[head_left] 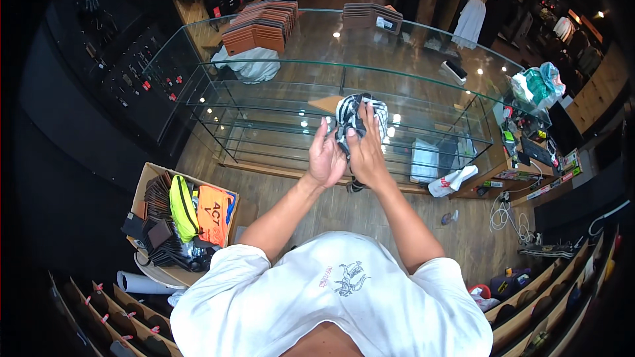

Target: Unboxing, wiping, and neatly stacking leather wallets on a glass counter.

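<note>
While bunched between both hands (347, 152), striped cloth (356, 114) upward.

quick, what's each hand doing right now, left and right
Left hand: closed on the black-and-white striped cloth.
Right hand: closed on the same cloth, over the glass display case.

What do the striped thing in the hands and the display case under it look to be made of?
Striped cloth: soft woven or knit fabric, matte, since it bunches and folds between the left hand and right hand. Display case: clear glass, glossy, showing ceiling-light reflections and shelves through it; base looks like wood.
</note>
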The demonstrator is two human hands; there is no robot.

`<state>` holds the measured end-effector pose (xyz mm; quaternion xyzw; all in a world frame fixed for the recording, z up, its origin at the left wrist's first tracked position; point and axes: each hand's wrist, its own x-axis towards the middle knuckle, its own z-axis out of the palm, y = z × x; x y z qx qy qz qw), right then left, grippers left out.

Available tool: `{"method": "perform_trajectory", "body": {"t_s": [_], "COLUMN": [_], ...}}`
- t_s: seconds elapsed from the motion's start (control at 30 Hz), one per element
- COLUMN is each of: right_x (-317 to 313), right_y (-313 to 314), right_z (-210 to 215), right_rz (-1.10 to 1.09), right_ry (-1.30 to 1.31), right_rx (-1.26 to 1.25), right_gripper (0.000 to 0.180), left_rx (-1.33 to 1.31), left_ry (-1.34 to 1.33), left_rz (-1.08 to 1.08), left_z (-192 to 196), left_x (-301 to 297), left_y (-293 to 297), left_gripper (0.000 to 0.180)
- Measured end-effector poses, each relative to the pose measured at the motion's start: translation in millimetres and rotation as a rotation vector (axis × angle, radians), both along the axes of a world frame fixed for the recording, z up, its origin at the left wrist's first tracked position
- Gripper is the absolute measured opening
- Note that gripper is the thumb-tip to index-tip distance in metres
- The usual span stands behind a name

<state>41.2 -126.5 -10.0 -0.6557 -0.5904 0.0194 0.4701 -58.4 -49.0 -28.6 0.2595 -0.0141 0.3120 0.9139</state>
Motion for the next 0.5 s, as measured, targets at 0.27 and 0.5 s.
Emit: {"method": "perform_trajectory", "body": {"t_s": [0.27, 0.5], "right_x": [-11.4, -5.0], "right_y": [-2.0, -15.5], "right_z": [-6.5, -24.9], "right_rz": [0.036, 0.018], "right_ry": [-0.138, -0.177], "right_rx": [-0.041, -0.148], "right_gripper": [0.067, 0.063], "left_rx": [0.067, 0.029], "left_ry": [0.065, 0.138], "left_rz": [0.115, 0.100], "left_z": [12.0, 2.4], "left_x": [-6.2, 4.7], "left_y": [8.8, 32.9], "left_gripper": [0.057, 0.051]}}
